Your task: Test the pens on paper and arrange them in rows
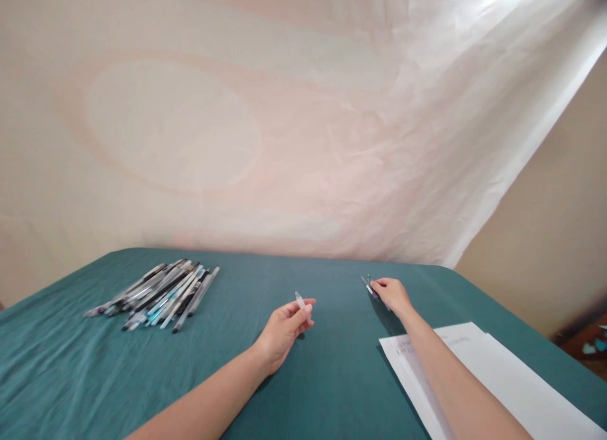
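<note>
My left hand (284, 329) rests on the teal tablecloth (332, 377) with its fingers curled around a small clear pen cap (300, 299) that points upward. My right hand (392, 294) lies farther right, fingers closed on a thin dark pen (368, 286) whose tip sticks out to the left of the hand. A pile of several pens (161, 291) lies on the cloth to the far left, well apart from both hands.
White sheets of paper (497, 377) lie at the table's right front, partly under my right forearm. A pale wrinkled cloth backdrop (284, 124) hangs behind the table. The table's rounded far edge runs just beyond the hands.
</note>
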Tool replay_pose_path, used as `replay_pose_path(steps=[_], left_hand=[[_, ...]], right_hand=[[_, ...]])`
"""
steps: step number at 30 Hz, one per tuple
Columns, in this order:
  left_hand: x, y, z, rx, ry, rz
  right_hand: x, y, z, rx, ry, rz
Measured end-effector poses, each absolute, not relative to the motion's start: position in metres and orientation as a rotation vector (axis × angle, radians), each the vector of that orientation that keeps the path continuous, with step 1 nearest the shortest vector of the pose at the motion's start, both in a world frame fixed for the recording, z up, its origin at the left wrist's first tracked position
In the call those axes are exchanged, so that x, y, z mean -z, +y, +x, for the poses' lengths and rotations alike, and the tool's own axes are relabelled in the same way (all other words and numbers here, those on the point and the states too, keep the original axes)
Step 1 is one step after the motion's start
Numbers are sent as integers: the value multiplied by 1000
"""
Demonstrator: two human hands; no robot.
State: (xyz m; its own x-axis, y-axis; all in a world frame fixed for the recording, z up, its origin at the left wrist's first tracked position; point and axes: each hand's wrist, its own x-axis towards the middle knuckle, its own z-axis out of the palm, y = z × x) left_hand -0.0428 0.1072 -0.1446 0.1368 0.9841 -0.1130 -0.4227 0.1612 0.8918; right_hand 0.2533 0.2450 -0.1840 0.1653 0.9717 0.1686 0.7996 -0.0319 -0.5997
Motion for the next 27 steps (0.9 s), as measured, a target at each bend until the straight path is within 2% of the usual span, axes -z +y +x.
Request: replay_pose_path(steps=[10, 27], left_hand=[[144, 106, -44, -1188, 860, 836], [143, 105, -44, -1149, 812, 869]], right_hand=[[191, 249, 259, -278, -1697, -1883], [187, 241, 253, -307, -1734, -1806]])
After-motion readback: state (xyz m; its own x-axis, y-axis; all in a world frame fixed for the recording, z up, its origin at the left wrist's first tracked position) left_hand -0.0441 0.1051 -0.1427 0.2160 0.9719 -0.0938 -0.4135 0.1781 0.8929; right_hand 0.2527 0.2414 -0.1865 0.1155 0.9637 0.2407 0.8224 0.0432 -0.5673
